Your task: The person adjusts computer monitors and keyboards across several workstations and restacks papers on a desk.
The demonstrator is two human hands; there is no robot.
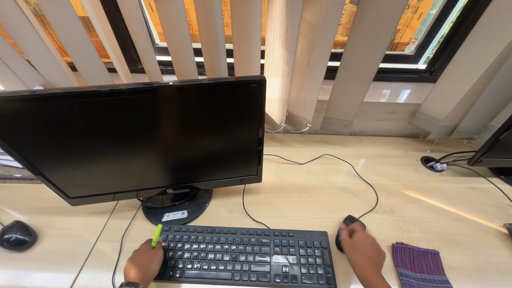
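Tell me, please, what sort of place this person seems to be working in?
Most likely an office desk by a window: a dark monitor, a black keyboard and a wired mouse sit on a pale wooden desk, with vertical blinds behind.

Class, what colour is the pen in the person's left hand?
Bright green: the pen in the left hand, head view.
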